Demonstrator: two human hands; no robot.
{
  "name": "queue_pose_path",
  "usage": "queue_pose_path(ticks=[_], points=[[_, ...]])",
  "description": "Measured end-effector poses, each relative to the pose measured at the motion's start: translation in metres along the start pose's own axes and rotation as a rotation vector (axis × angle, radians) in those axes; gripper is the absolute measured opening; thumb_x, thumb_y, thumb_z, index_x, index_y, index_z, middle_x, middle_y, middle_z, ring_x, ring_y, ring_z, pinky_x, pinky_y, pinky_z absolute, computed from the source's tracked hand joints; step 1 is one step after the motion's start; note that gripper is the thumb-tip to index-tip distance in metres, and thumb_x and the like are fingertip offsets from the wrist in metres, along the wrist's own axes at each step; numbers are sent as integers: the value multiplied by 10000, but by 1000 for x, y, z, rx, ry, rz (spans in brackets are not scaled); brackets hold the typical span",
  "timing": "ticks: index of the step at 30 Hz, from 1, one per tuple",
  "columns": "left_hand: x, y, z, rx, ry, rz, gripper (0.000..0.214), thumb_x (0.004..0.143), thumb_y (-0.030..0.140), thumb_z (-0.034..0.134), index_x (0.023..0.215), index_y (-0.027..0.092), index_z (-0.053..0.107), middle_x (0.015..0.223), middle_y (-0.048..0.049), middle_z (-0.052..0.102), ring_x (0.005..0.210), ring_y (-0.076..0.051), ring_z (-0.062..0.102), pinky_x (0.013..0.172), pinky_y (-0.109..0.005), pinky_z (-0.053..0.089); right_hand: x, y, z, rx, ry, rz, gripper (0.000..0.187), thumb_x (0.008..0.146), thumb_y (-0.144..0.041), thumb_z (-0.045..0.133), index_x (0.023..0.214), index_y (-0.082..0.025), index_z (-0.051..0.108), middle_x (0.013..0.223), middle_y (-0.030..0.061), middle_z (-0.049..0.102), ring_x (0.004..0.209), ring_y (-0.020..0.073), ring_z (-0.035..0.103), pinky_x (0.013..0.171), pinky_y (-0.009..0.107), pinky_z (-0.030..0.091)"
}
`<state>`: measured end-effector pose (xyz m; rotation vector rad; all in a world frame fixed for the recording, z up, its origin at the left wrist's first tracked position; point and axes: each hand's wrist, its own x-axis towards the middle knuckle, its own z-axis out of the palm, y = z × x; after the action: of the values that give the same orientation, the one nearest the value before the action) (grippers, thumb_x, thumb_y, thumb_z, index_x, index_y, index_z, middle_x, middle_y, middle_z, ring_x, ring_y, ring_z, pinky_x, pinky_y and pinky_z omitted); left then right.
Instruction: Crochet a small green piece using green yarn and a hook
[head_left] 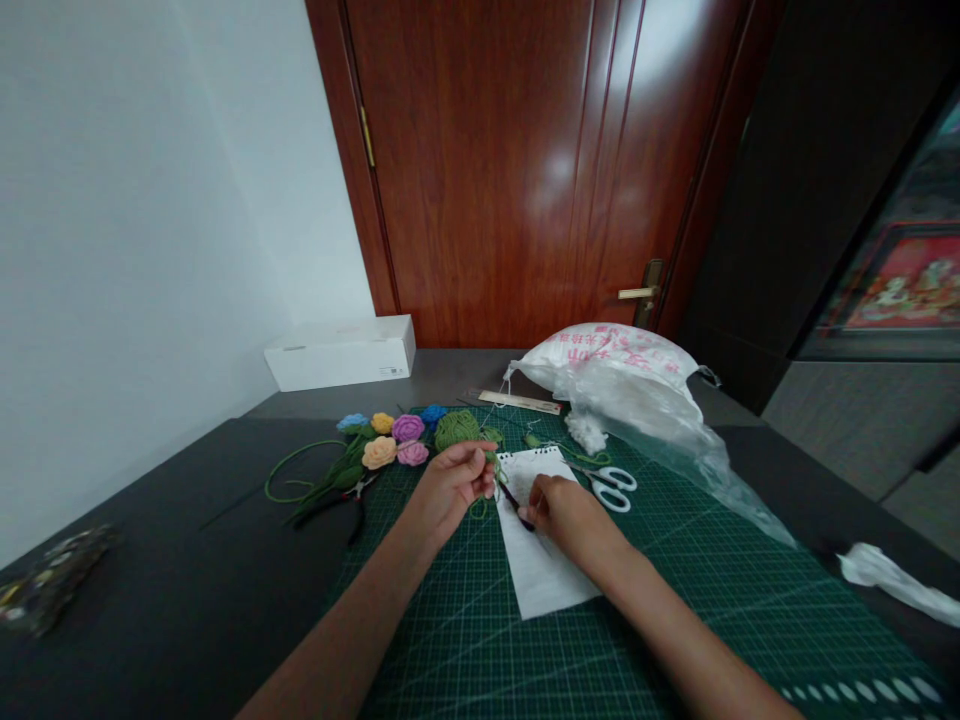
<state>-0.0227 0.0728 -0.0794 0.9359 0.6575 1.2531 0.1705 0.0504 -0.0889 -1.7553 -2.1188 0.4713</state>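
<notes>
Fingers [481,470] of the left hand [450,490] pinch green yarn [489,458] nearly shut, apparently to keep it taut, while the right hand [570,515] grips a hook [517,505] above a notepad [540,565] on a cutting mat [712,620], with a yarn ball [457,430] and crochet roses [394,440] beyond.

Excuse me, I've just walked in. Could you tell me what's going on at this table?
A person's left hand pinches green yarn, while their right hand holds a dark crochet hook above a sheet of notepaper on a green cutting mat. A green yarn ball and crocheted flowers lie nearby.
</notes>
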Motion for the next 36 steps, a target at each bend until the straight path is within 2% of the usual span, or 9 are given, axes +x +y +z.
queue_pose_path(ticks=[5,9,11,13,17,23,26,32,36], points=[[3,-2,-3,-23,17,-49,330,647,270,953,882,100,796,681,-52,676,640,-144,618,591,-267,486,14,43,-36,-83,120,151,233,1020,-146,483,1090,-97,700,1151,203,733,1105,279,704,965,376,488],[6,-2,-8,-37,38,-44,283,670,218,933,879,93,790,713,-61,692,689,-151,638,636,-274,512,19,73,-50,-81,27,203,266,1003,-309,631,1213,-151,664,1231,125,689,1065,248,695,918,437,583],[7,-2,-10,-37,43,-35,266,677,214,927,868,94,785,709,-60,693,694,-152,638,639,-275,516,18,76,-48,-38,-38,150,205,960,-302,687,1109,-162,711,1117,88,736,965,215,716,836,351,583],[8,-3,-10,-31,42,-25,268,672,216,930,859,96,781,709,-62,698,694,-156,641,636,-278,518,15,72,-42,17,-87,70,88,859,-237,770,907,-167,749,896,62,772,819,197,726,722,272,526],[7,-5,-7,-6,24,8,300,630,214,953,844,103,775,736,-73,727,710,-169,661,658,-291,525,8,58,-29,129,-50,-38,203,619,-87,853,638,-177,673,655,46,726,673,218,705,648,275,453],[1,-1,3,39,-52,60,324,629,250,952,856,117,764,717,-58,721,708,-182,671,678,-313,530,9,43,-41,532,221,-179,247,959,-380,567,772,-219,555,552,-1,644,440,169,590,517,293,476],[-3,0,8,75,-91,73,327,638,257,946,862,115,755,700,-54,721,670,-179,665,655,-314,527,6,31,-51,765,367,-287,319,919,-517,625,838,-229,514,861,62,751,633,179,720,618,325,593],[-4,-2,10,173,-125,117,301,681,272,913,861,114,730,659,-47,726,584,-177,663,621,-310,512,-11,10,-42,934,546,-358,137,900,-318,725,880,-212,640,853,42,770,658,163,746,655,301,620],[-4,-3,9,240,-113,152,243,708,223,881,859,121,720,653,-37,728,563,-174,671,620,-299,500,-16,7,-38,716,617,-425,48,954,-223,661,941,-204,703,722,12,745,606,159,722,632,290,591]])
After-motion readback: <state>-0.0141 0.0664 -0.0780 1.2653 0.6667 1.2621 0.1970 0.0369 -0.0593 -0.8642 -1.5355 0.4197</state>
